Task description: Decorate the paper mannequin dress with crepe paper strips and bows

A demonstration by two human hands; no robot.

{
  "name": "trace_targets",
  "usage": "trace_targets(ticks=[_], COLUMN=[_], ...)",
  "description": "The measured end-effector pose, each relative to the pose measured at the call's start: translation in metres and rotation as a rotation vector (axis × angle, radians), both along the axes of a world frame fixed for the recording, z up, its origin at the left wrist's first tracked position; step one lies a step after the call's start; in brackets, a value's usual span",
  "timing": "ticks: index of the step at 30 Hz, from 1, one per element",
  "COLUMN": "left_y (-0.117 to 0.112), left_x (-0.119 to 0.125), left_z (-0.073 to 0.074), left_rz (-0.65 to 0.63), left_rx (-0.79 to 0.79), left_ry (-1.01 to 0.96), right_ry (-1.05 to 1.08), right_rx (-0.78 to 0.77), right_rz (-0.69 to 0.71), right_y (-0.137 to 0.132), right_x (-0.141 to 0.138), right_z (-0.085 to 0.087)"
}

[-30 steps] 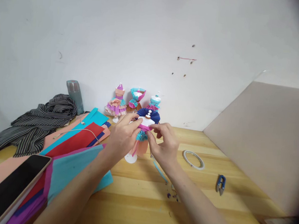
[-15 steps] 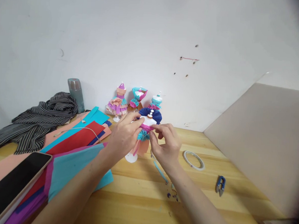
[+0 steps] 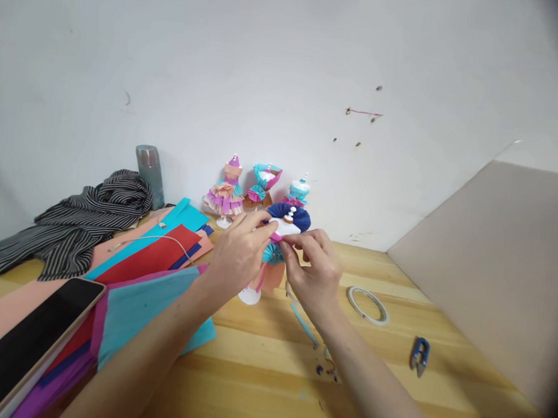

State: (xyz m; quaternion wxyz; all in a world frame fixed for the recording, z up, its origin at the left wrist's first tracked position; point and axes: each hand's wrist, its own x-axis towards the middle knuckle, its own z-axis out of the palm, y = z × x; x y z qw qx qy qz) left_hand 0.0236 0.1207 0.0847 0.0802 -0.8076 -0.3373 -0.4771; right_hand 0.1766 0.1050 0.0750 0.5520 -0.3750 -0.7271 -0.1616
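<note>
A miniature dress form (image 3: pixel 285 228) with a white bust stands on a round white base (image 3: pixel 250 295). A pleated dark blue paper fan (image 3: pixel 300 216) rises behind its neck, and a teal pleated rosette (image 3: pixel 273 254) sits at its front above a peach paper skirt (image 3: pixel 271 278). My left hand (image 3: pixel 243 248) holds the dress form from the left, thumb and fingers against the bust. Between my right hand's (image 3: pixel 313 265) thumb and forefinger is a magenta paper strip (image 3: pixel 276 236) across the bust. Both hands are closed, and they hide part of the form's sides.
Three dressed forms, one in a ruffled dress (image 3: pixel 226 193), stand by the wall. Left lie coloured paper sheets (image 3: pixel 150 302), a phone (image 3: pixel 29 351), a cable, a striped cloth (image 3: pixel 94 216) and a flask (image 3: pixel 151 176). Right are a tape roll (image 3: pixel 367 304), blue snips (image 3: pixel 420 355) and scraps.
The whole view has shifted slightly, so things appear further right. My right fingers pinch the magenta strip closer to the middle of the bust; my left hand keeps its hold.
</note>
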Motion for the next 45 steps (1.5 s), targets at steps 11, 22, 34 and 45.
trace_targets(ticks=[11,22,34,45], left_y=[0.001,-0.001,0.001,0.002], left_x=[-0.001,-0.002,-0.003,-0.007], left_z=[0.001,0.004,0.001,0.005], left_rz=[0.002,0.012,-0.028,-0.101], left_rx=[0.008,-0.015,-0.022,-0.046], left_ry=[0.009,0.029,-0.029,-0.139], right_ry=[-0.006,-0.018,0.174,0.171], right_rx=[0.020,-0.018,-0.034,-0.106], right_rz=[0.016,0.024,-0.031,-0.014], right_y=[-0.003,-0.003,-0.003,-0.005], right_x=[-0.002,-0.004,0.006,0.012], right_z=[0.005,0.008,0.015,0.019])
